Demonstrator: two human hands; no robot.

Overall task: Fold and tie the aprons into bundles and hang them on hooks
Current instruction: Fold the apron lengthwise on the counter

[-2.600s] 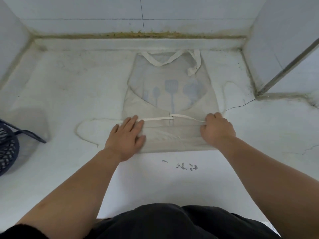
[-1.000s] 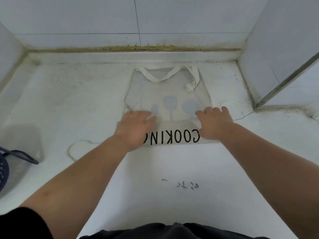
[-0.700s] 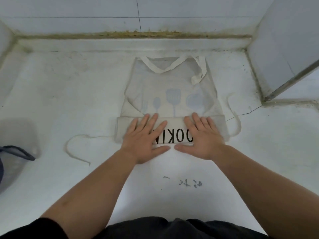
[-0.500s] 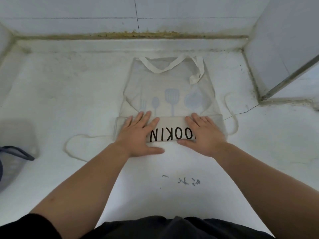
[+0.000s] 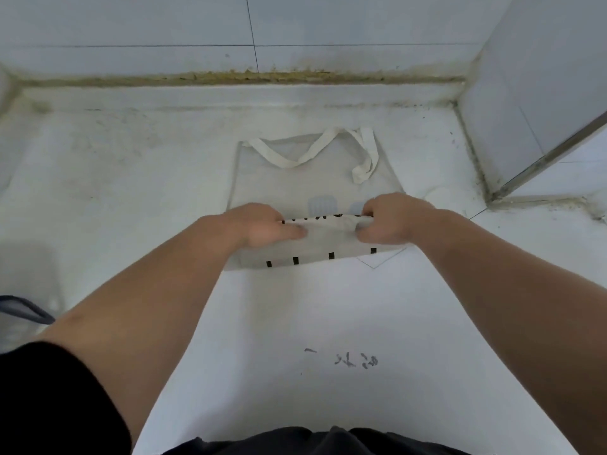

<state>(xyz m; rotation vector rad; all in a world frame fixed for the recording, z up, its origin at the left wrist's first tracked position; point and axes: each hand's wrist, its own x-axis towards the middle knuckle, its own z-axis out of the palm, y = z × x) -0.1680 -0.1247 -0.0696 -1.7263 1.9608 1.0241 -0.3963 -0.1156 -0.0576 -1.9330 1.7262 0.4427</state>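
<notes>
A pale cream apron [image 5: 295, 178] lies flat on the white floor, its neck strap [image 5: 315, 149] at the far end. Its near end is a folded band [image 5: 328, 247] with black lettering showing at the edges. My left hand [image 5: 259, 224] grips the left part of that band and my right hand [image 5: 391, 221] grips the right part, both lifting its far edge off the apron. A thin tie string [image 5: 377, 262] pokes out under the band at the right. Pale blue utensil prints [image 5: 323, 203] show just beyond the band.
White tiled walls [image 5: 197, 27] close the far side, and a wall corner with a metal edge [image 5: 538, 159] stands at the right. A dark blue basket handle [image 5: 23, 310] sits at the left edge. Grey scribbles [image 5: 354, 361] mark the floor near me.
My hands were pressing flat on the folded band half a second ago. Now both have closed on it and are rolling it over away from me, hiding most of the lettering.
</notes>
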